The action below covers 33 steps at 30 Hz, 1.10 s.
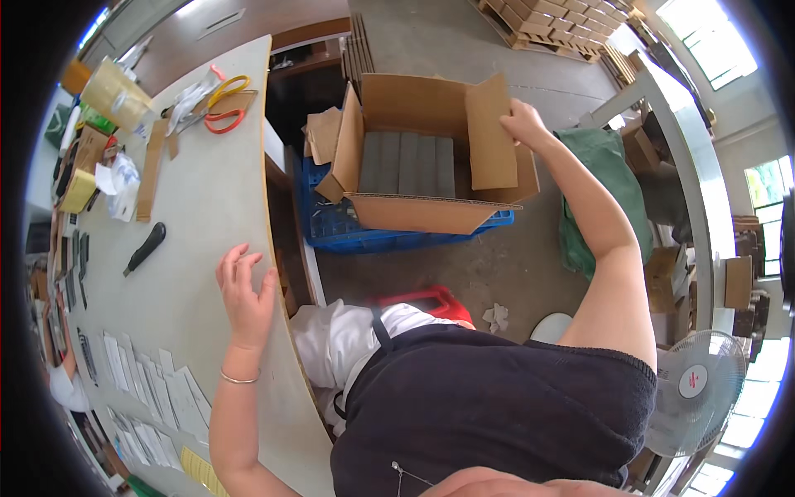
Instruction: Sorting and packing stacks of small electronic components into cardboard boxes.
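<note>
An open cardboard box (418, 214) stands ahead of me, with several dark grey blocks (406, 164) packed side by side inside. My right hand (523, 124) is closed on the edge of the box's right flap (492, 137), which stands upright. Some of its fingertips are hidden behind the cardboard. Over the right edge of the worktable, my left hand (246, 294) hovers or rests with its fingers apart and nothing in it. Beyond that hand lies a black utility knife (146, 248), the nearest tool to it.
Under the box is a blue plastic crate (356, 240). The pale worktable (199, 207) carries scissors (228, 103), a tape roll (124, 103) and paper strips (157, 385). To my right are a green sack (600, 182) and a fan (691, 389). A red plastic object (422, 300) is near my legs.
</note>
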Each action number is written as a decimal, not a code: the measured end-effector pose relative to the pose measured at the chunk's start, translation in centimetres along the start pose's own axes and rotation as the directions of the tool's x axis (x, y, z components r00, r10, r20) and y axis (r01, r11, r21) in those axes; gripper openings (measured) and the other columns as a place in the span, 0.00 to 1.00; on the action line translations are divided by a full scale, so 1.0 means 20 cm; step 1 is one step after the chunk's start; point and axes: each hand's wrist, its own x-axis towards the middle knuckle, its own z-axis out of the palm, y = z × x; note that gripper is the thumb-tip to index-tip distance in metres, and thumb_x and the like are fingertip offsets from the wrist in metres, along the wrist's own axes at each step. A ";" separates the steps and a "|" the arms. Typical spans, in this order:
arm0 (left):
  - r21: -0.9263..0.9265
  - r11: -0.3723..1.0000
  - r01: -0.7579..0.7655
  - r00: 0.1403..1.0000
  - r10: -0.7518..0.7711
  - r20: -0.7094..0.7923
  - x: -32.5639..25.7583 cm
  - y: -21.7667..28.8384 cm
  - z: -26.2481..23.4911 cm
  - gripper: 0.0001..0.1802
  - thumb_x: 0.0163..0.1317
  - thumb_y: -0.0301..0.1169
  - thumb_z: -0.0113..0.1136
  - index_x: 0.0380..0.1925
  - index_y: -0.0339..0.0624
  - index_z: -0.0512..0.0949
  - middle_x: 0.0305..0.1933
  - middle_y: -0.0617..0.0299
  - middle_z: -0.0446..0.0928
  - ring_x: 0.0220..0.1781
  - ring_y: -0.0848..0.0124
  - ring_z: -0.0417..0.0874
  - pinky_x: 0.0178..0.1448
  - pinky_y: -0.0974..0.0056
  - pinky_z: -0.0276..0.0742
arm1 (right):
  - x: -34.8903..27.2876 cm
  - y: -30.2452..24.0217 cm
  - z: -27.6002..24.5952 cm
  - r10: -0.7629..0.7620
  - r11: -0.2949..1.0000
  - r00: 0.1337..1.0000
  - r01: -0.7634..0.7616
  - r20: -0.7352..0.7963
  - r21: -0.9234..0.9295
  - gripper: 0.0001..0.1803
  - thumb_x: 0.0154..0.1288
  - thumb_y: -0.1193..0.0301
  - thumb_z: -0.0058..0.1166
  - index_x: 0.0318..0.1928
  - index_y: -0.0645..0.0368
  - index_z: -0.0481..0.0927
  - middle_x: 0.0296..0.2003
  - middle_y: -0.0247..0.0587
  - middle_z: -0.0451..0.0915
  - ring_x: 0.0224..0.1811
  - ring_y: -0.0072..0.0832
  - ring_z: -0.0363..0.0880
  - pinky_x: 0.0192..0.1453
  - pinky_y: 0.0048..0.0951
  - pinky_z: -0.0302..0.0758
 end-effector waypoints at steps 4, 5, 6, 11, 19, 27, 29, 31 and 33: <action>0.044 0.999 -0.001 0.999 -0.001 0.050 0.02 0.01 0.02 0.16 0.58 0.33 0.62 0.44 0.40 0.74 0.58 0.54 0.70 0.61 0.54 0.68 0.66 0.53 0.61 | 0.24 0.26 0.24 0.072 0.936 0.993 -0.036 0.092 -0.349 0.17 0.52 0.74 0.52 0.42 0.69 0.79 0.32 0.58 0.82 0.32 0.43 0.84 0.34 0.39 0.80; 0.042 0.999 0.000 0.998 -0.003 0.058 0.02 0.02 0.02 0.16 0.57 0.33 0.63 0.44 0.40 0.74 0.58 0.54 0.70 0.62 0.54 0.68 0.66 0.53 0.60 | 0.31 0.34 0.30 -0.018 0.771 0.952 0.208 0.307 -0.602 0.14 0.52 0.75 0.52 0.39 0.69 0.81 0.31 0.57 0.82 0.32 0.42 0.85 0.34 0.39 0.81; 0.043 0.999 0.008 0.998 -0.011 0.063 0.01 0.02 0.02 0.17 0.57 0.33 0.63 0.45 0.40 0.74 0.58 0.54 0.70 0.62 0.54 0.67 0.66 0.53 0.60 | 0.37 0.39 0.36 -0.034 0.503 0.849 0.471 0.528 -0.725 0.12 0.53 0.76 0.52 0.36 0.69 0.84 0.31 0.55 0.83 0.32 0.40 0.85 0.35 0.39 0.82; 0.052 0.998 0.032 0.996 -0.036 0.080 0.00 0.02 0.02 0.17 0.56 0.33 0.63 0.45 0.40 0.74 0.58 0.54 0.70 0.62 0.55 0.67 0.66 0.53 0.59 | 0.37 0.37 0.52 0.157 0.733 0.860 0.228 0.485 -0.641 0.09 0.51 0.79 0.54 0.31 0.68 0.85 0.30 0.50 0.84 0.28 0.40 0.86 0.35 0.35 0.84; 0.091 0.995 0.029 0.993 -0.039 0.112 0.01 0.04 0.00 0.16 0.57 0.30 0.61 0.45 0.37 0.73 0.59 0.52 0.69 0.62 0.55 0.67 0.66 0.54 0.61 | 0.23 0.51 0.85 0.381 0.904 0.888 -0.417 0.258 0.098 0.16 0.64 0.68 0.46 0.48 0.68 0.76 0.41 0.53 0.81 0.39 0.44 0.83 0.36 0.44 0.81; 0.123 0.992 0.029 0.987 -0.048 0.154 0.02 0.06 0.00 0.17 0.58 0.29 0.59 0.47 0.38 0.71 0.59 0.51 0.68 0.62 0.53 0.66 0.67 0.53 0.60 | 0.20 0.68 1.17 0.430 0.694 0.829 -0.557 0.358 0.456 0.34 0.73 0.48 0.33 0.71 0.54 0.58 0.70 0.43 0.61 0.70 0.38 0.58 0.70 0.39 0.55; 0.123 0.992 0.035 0.985 -0.055 0.162 0.03 0.06 0.00 0.18 0.56 0.28 0.60 0.46 0.39 0.71 0.59 0.50 0.67 0.62 0.52 0.66 0.66 0.51 0.60 | 0.21 0.73 1.20 0.417 0.635 0.787 -0.610 0.454 0.474 0.38 0.71 0.41 0.29 0.74 0.46 0.50 0.75 0.37 0.48 0.77 0.38 0.43 0.75 0.42 0.44; 0.117 0.992 0.041 0.983 -0.062 0.174 0.03 0.07 0.01 0.18 0.54 0.28 0.61 0.46 0.39 0.71 0.59 0.50 0.67 0.61 0.51 0.66 0.66 0.50 0.60 | 0.22 0.76 1.21 0.449 0.462 0.640 -0.764 0.623 0.451 0.47 0.64 0.31 0.30 0.76 0.42 0.42 0.77 0.33 0.40 0.78 0.38 0.35 0.76 0.46 0.35; 0.105 0.991 0.077 0.982 -0.094 0.166 0.03 0.07 0.01 0.18 0.53 0.26 0.60 0.46 0.38 0.71 0.59 0.49 0.67 0.62 0.50 0.66 0.66 0.49 0.60 | 0.23 0.84 1.27 0.409 0.445 0.628 -0.771 0.662 0.456 0.51 0.61 0.28 0.31 0.76 0.41 0.40 0.77 0.32 0.39 0.79 0.38 0.33 0.76 0.47 0.33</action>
